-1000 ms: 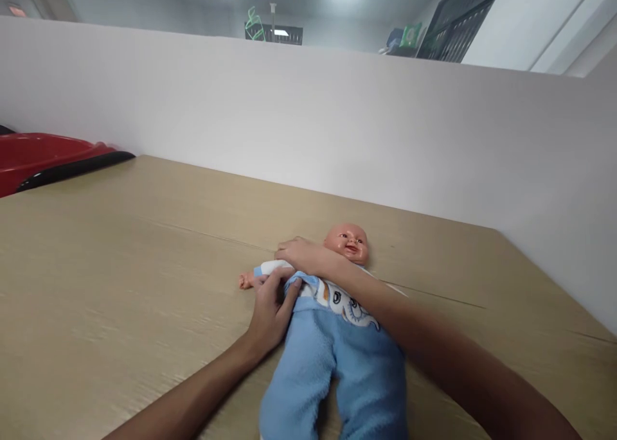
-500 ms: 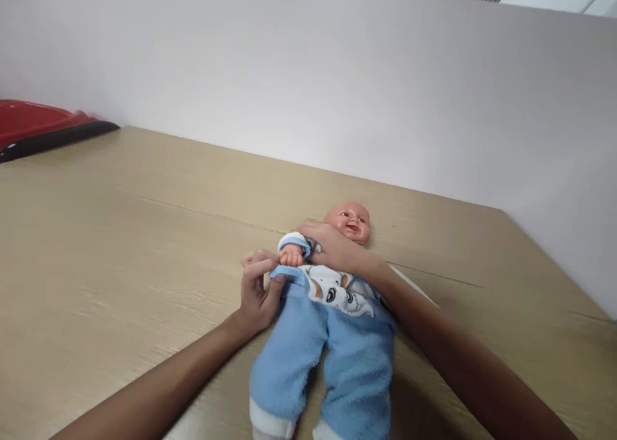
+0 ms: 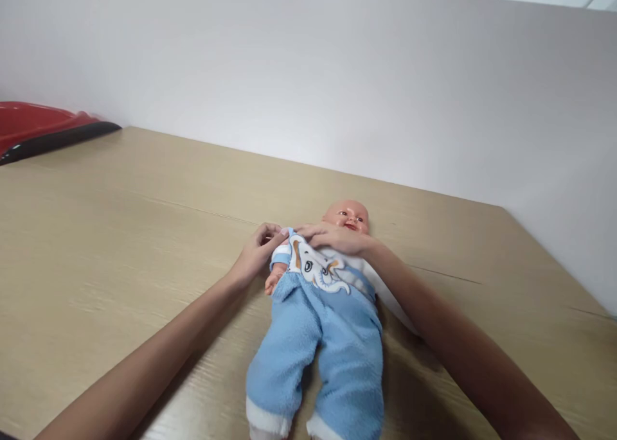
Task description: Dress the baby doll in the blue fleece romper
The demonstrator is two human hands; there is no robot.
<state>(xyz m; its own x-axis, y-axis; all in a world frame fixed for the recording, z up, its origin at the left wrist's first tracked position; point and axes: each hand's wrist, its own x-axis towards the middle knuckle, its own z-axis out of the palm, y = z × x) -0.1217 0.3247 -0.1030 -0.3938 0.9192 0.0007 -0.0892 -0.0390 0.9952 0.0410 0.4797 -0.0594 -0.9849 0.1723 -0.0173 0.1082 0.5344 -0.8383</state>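
Observation:
A baby doll (image 3: 346, 215) lies on its back on the table, head away from me. It wears a fluffy light-blue romper (image 3: 351, 343) with white cuffs and an elephant face (image 3: 318, 266) on the bib. My left hand (image 3: 263, 247) pinches the romper's upper edge by the doll's shoulder, thumb and fingers closed. Across the doll's chest, just below its chin, lies my right hand (image 3: 337, 237), fingers reaching toward the same edge; its fingertips are partly hidden. The doll's small hand (image 3: 274, 279) sticks out beside the bib, below my left hand.
The wooden table (image 3: 120, 254) has a seam running across it. A red object with a black edge (image 3: 48, 128) stands at the far left. Behind the table rises a white partition (image 3: 289, 74), with shelves or items partly visible above it.
My left hand has moved up from the doll's waist to its shoulder, drawing the romper's bib up with it. The doll's arm now points down beside the bib. My right hand stays near the chest.

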